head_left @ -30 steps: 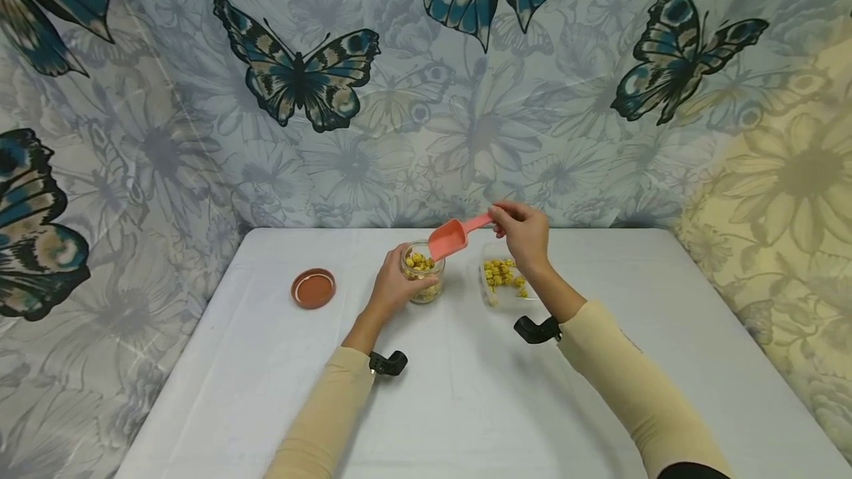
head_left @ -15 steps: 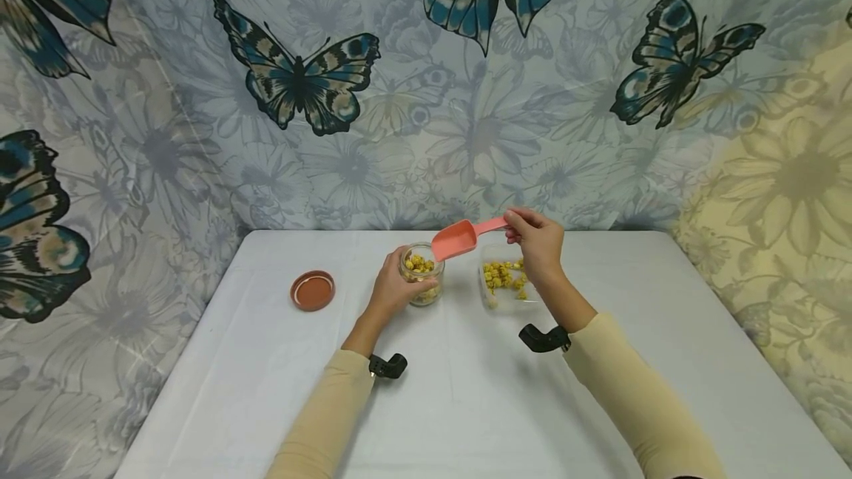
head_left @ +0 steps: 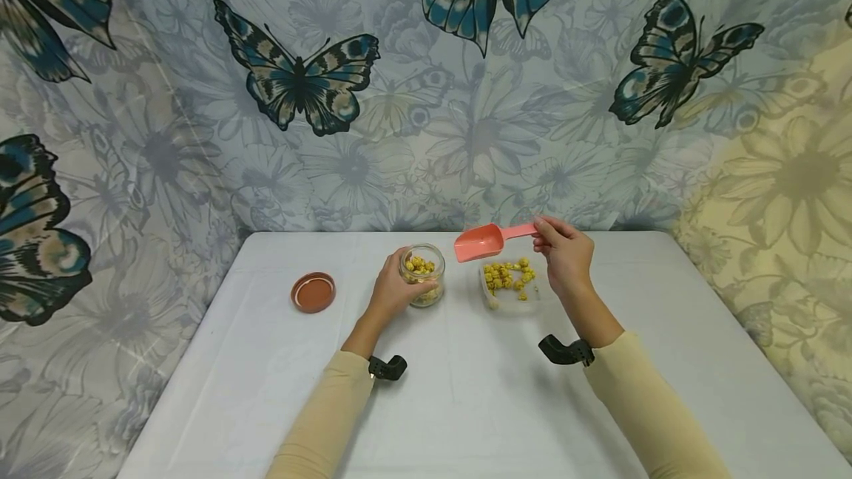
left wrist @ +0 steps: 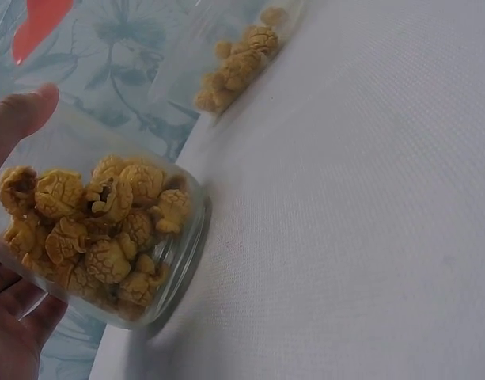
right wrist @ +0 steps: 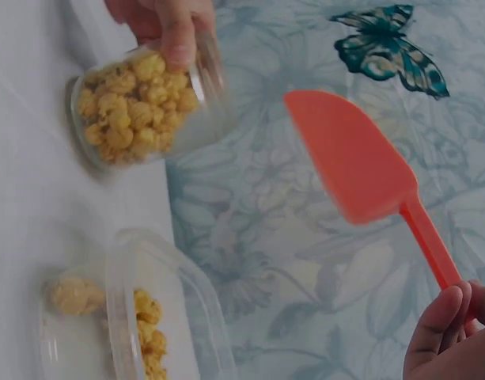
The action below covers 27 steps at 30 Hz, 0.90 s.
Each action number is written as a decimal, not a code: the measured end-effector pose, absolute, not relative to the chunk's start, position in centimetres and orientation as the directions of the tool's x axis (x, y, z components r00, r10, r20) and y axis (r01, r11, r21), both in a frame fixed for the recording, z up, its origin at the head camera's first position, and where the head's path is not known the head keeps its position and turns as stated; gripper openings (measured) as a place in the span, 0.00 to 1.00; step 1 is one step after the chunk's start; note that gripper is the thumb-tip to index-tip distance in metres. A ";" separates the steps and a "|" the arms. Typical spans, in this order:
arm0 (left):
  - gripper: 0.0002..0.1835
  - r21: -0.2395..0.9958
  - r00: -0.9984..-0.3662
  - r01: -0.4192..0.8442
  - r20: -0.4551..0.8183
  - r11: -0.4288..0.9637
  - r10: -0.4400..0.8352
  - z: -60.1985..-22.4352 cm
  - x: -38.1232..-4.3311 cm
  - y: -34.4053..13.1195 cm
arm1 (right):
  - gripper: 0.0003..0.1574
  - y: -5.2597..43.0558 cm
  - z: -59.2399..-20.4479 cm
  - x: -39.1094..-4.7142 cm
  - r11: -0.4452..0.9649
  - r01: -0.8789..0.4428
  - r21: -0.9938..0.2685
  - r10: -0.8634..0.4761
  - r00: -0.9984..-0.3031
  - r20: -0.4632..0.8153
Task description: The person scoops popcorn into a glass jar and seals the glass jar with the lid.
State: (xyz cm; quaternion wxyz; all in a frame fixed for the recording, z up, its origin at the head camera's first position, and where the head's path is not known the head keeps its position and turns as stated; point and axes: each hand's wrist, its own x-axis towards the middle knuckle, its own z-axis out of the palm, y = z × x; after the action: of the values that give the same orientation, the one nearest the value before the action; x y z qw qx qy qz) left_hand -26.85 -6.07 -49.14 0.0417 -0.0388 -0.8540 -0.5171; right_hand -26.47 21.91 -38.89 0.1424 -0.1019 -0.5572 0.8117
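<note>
My left hand [head_left: 397,285] grips a glass jar [head_left: 426,294] that stands upright on the table. Popcorn [left wrist: 107,229] fills much of the jar, as the left wrist view shows from the side. Pinched by the end of its handle, a coral-pink scoop [head_left: 481,242] is held level by my right hand [head_left: 566,253]. No popcorn shows in the scoop's bowl. It hangs above the left back edge of a clear plastic container [head_left: 532,305], to the right of the jar. Inside that container lie more pieces of popcorn [head_left: 506,276].
A reddish-brown round lid [head_left: 313,292] lies on the white-covered table [head_left: 446,405], left of the jar. Behind the table hangs a floral backdrop [head_left: 466,146] with large butterflies. Each wrist carries a black camera mount [head_left: 566,351].
My right hand has drawn the scoop rightward, away from over the jar's mouth and toward the container, and the scoop has levelled out. My left hand stays on the jar.
</note>
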 end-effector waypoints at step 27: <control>0.50 0.886 -0.995 0.098 0.093 0.453 0.034 -48.6 -26.6 -6.2 | 0.09 27.7 -44.0 -26.1 -0.350 0.022 -0.937 0.475 -0.857 -0.198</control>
State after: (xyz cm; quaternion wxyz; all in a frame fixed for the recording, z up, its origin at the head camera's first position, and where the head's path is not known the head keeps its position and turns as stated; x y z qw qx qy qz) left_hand -26.59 -6.22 -48.57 0.0311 -0.0387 -0.8519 -0.5214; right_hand -26.06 27.70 -43.95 0.1434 -0.2252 -0.5518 0.7901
